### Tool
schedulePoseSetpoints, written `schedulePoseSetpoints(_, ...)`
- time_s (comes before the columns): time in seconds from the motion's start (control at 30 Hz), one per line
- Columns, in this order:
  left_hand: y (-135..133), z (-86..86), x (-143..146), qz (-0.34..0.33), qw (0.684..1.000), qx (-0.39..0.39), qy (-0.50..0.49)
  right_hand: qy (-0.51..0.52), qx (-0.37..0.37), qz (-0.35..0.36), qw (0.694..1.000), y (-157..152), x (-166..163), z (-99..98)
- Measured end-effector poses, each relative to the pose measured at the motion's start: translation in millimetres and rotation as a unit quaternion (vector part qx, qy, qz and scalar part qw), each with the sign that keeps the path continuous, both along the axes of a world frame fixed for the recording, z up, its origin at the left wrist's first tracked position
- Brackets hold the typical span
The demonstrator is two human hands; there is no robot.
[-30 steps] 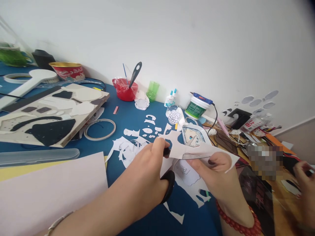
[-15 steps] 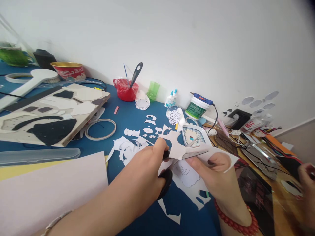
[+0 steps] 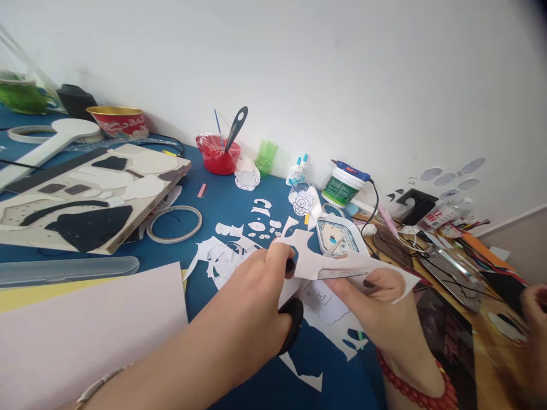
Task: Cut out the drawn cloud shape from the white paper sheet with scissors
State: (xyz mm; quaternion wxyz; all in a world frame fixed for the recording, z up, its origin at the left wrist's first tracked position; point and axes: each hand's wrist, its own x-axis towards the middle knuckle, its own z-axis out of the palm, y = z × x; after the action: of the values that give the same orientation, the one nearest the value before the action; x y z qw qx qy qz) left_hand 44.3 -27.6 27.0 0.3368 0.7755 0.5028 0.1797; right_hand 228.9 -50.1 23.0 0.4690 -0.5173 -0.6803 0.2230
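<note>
My left hand (image 3: 260, 285) is closed round the black handles of a pair of scissors (image 3: 294, 324). Their blades are apart and point right, with a cut-up sheet of white paper (image 3: 310, 263) between them. My right hand (image 3: 363, 299), with a red bead bracelet (image 3: 416, 381) at the wrist, pinches that paper near the blades, its thumb below the lower blade. The paper has curved cut-outs along its edges. Underneath lie a white piece with a line drawing (image 3: 325, 302) and more cut paper (image 3: 335, 336).
Paper scraps (image 3: 222, 256) and small cut shapes (image 3: 258, 226) lie on the blue table. Around them are a tape roll (image 3: 174, 240), a board with cut pieces (image 3: 141, 165), glue bottles (image 3: 296, 172), a white tub (image 3: 342, 188) and a square dish (image 3: 362, 242). Another person's hand (image 3: 536, 313) is at far right.
Both hands, the scissors and the paper have shifted slightly right and down. The black handles show lower, and the lower blade reaches a little further right.
</note>
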Motion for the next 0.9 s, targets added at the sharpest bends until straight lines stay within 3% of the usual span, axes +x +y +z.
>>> schedulePoseSetpoints(0.67,1.5,0.9,-1.7,-0.017,0.998,-0.014,0.054,0.011,-0.029,-0.015,0.999,-2.1,-6.0,1.5)
schedulePoseSetpoints(0.9,2.5,2.2,-2.7,-0.012,0.998,-0.013,0.06,-0.04,-0.006,-0.001,0.999,-0.6,-0.6,2.7)
